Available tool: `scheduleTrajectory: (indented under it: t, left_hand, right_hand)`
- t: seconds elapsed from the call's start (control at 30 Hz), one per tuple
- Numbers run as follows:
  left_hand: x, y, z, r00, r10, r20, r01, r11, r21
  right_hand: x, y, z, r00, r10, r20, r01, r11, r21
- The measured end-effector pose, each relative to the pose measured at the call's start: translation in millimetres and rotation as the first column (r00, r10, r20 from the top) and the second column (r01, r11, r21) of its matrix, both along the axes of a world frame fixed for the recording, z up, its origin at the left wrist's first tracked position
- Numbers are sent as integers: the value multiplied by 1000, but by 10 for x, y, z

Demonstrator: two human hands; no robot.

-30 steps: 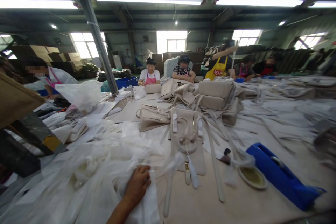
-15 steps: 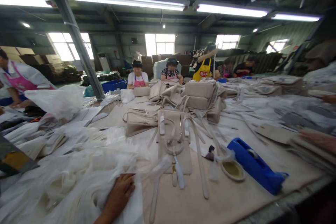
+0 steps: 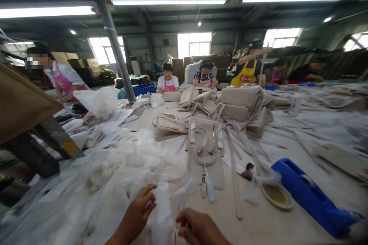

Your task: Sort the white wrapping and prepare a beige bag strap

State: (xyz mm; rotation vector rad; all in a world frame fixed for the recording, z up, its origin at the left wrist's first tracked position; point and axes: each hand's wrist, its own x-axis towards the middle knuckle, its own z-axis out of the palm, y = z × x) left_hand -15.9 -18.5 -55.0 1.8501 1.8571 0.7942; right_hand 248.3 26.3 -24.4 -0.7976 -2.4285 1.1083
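Long beige worktable (image 3: 258, 229) in a strip-lit factory hall, piled with beige leather handbags (image 3: 204, 149) and a blue tape dispenser (image 3: 313, 199); my left hand (image 3: 138, 214) pinches the thin white tissue wrap (image 3: 161, 214) at the near edge, my right hand (image 3: 198, 229), newly in view, half-curled beside it.

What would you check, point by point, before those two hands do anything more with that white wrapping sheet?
1. Left hand on the white wrapping sheet: ok, its fingers touch the sheet.
2. Right hand on the sheet: cannot tell, it sits right beside it at the picture's lower edge.
3. Beige handbag within view ahead: ok, lying flat on the table.
4. Handbag strap free of the hands: ok, it lies apart.
5. Blue tape dispenser out of the way: ok, off to the right.
6. Small dish apart from the sheet: ok.
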Motion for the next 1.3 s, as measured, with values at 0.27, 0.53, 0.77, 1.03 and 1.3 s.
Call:
scheduleTrajectory:
  t: [0.27, 0.53, 0.77, 1.03, 1.3]
  left_hand:
    - [-590, -686, 512, 880, 330, 343, -183, 900, -397]
    - [-1018, 119, 723, 823, 403, 400, -324, 912, -251]
    - [-810, 986, 483, 891, 296, -344, -345, 934, -92]
    - [-729, 1256, 209, 848, 172, -501, -324, 917, -234]
    - [-1061, 1085, 445, 996, 64, -58, -81, 932, -353]
  right_hand:
    - [-1451, 1230, 102, 999, 30, 15, -33, 978, 207]
    - [-1925, 1474, -146, 980, -11, 197, -52, 948, 314]
    - [-1430, 945, -456, 975, 46, 216, -62, 996, 66]
    - [-1581, 1147, -504, 991, 129, 40, -57, 666, -744]
    - [-2063, 1637, -331, 979, -77, -187, -148, 357, -922]
